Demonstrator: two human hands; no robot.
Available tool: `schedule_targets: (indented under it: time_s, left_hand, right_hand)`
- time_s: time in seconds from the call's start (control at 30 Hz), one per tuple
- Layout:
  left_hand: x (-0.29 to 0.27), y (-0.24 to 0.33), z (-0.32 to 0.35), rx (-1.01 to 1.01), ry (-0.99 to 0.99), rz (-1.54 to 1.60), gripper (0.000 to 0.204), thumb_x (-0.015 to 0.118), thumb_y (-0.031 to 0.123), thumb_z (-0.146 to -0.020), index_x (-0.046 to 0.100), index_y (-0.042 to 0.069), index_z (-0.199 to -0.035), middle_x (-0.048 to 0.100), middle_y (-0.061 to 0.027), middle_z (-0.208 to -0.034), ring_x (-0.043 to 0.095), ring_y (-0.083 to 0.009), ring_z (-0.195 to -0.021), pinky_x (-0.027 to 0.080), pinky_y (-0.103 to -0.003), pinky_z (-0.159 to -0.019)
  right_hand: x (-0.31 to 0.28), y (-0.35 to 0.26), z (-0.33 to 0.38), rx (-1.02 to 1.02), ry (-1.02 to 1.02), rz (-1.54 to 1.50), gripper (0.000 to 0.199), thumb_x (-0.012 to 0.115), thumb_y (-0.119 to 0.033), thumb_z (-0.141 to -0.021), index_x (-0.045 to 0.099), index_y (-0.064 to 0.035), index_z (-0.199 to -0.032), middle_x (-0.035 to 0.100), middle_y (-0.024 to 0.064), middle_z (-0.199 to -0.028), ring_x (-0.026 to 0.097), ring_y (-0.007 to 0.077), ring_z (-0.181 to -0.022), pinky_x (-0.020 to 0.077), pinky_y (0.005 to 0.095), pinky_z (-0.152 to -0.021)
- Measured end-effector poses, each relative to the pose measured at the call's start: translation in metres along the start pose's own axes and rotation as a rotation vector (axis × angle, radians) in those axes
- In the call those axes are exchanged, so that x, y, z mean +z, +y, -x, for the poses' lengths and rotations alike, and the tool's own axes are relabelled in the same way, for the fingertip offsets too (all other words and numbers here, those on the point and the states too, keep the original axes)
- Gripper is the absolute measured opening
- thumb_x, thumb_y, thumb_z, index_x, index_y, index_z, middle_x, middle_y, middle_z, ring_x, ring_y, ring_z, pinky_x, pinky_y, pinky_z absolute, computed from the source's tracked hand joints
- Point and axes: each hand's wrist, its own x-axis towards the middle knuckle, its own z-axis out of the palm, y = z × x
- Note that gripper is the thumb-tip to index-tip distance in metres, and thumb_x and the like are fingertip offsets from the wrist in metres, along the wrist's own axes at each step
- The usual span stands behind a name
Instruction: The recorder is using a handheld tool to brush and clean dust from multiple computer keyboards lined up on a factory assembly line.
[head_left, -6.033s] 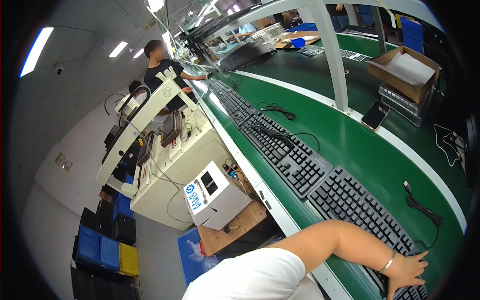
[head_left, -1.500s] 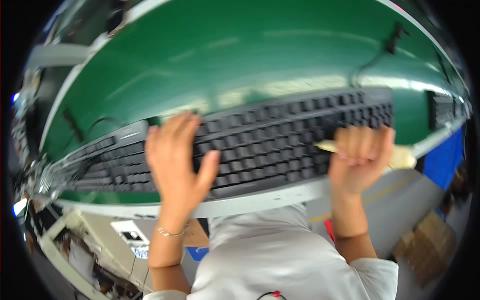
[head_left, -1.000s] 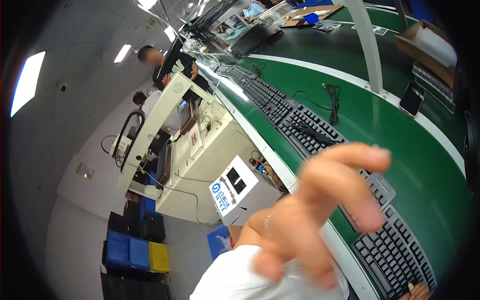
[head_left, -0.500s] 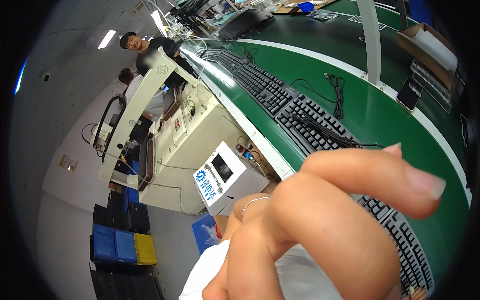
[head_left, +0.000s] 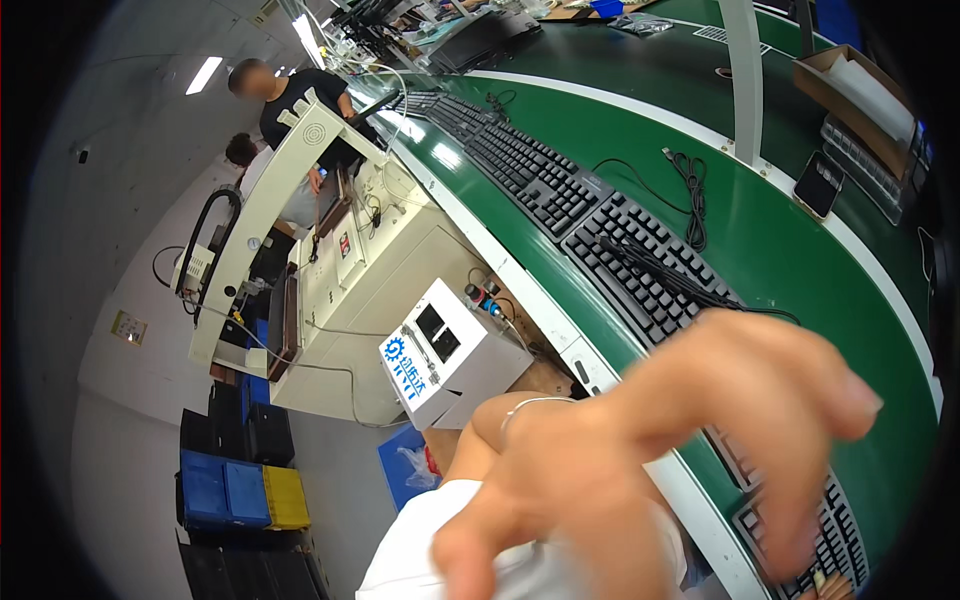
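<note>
My left hand (head_left: pixel 640 470) is raised close to the camera. It is blurred, its fingers are spread, and it holds nothing. A thin bracelet (head_left: pixel 530 405) circles its wrist. Behind it, black keyboards lie in a row along a green conveyor belt (head_left: pixel 780 260). The nearest keyboard (head_left: pixel 840 530) is partly hidden by my fingers, and another keyboard (head_left: pixel 650 270) has a black cable lying across it. A sliver of skin tone (head_left: pixel 825 588) at the bottom edge by the nearest keyboard may be my right hand, but too little shows to tell.
A white post (head_left: pixel 745 80), a dark phone (head_left: pixel 818 185) and a cardboard box (head_left: pixel 850 95) are on the belt's far side. A white machine box (head_left: pixel 440 350) and a cream workstation (head_left: pixel 340 270) are on the left. Two people (head_left: pixel 290 90) are at the upper left. Blue and yellow crates (head_left: pixel 240 490) are on the floor.
Both hands were on a keyboard 1.5 s ago. The view then swung left along the belt, and my left hand came up close to the camera, where it now spreads lower in view.
</note>
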Motion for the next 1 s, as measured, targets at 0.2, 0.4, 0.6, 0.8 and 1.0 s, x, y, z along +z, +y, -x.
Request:
schedule_targets:
  time_s: [0.2, 0.4, 0.6, 0.8, 1.0]
  left_hand:
    - [-0.041, 0.016, -0.003, -0.055, 0.026, 0.020, 0.031, 0.055, 0.034, -0.089, 0.061, 0.005, -0.082, 0.056, -0.0119, -0.098, 0.050, -0.0270, -0.096, 0.041, -0.038, -0.085]
    - [-0.071, 0.025, -0.005, -0.107, 0.023, 0.088, 0.030, 0.056, 0.033, -0.089, 0.061, 0.005, -0.081, 0.057, -0.0112, -0.095, 0.052, -0.0254, -0.092, 0.043, -0.037, -0.082]
    - [-0.087, 0.004, 0.004, -0.203, 0.032, 0.345, 0.030, 0.056, 0.032, -0.089, 0.061, 0.004, -0.080, 0.058, -0.0104, -0.092, 0.054, -0.0238, -0.087, 0.044, -0.035, -0.079]
    - [-0.140, -0.014, 0.044, -0.898, -0.217, -0.852, 0.011, 0.067, 0.014, -0.081, 0.065, 0.004, -0.085, 0.065, -0.0072, -0.085, 0.057, -0.0216, -0.076, 0.046, -0.031, -0.074]
    - [-0.171, -0.053, 0.070, -0.638, -0.577, -1.062, 0.030, 0.070, 0.023, -0.082, 0.066, 0.008, -0.107, 0.064, -0.0055, -0.106, 0.059, -0.0231, -0.093, 0.047, -0.033, -0.084]
  right_hand:
    - [-0.194, 0.010, -0.030, 0.075, -0.062, -0.044, 0.041, 0.038, -0.027, -0.104, 0.037, -0.0171, -0.064, 0.032, -0.0043, -0.048, 0.029, 0.0065, -0.042, 0.0301, 0.0186, -0.044]
    - [-0.169, 0.052, -0.026, 0.104, -0.098, -0.076, 0.038, 0.039, -0.023, -0.104, 0.038, -0.0163, -0.066, 0.033, -0.0045, -0.049, 0.028, 0.0056, -0.042, 0.0305, 0.0174, -0.045]
    - [-0.163, 0.039, -0.008, 0.053, -0.035, 0.040, 0.036, 0.040, -0.019, -0.103, 0.039, -0.0156, -0.068, 0.034, -0.0048, -0.050, 0.027, 0.0047, -0.042, 0.0309, 0.0162, -0.046]
    - [-0.134, -0.022, 0.036, -0.025, 0.015, 0.107, 0.035, 0.038, -0.015, -0.104, 0.038, -0.0157, -0.068, 0.031, -0.0049, -0.049, 0.024, 0.0046, -0.042, 0.0291, 0.0190, -0.044]
    - [-0.088, 0.026, 0.042, 0.122, -0.067, -0.026, 0.036, 0.035, -0.020, -0.104, 0.040, -0.0146, -0.068, 0.035, -0.0046, -0.047, 0.031, 0.0064, -0.040, 0.0328, 0.0217, -0.044]
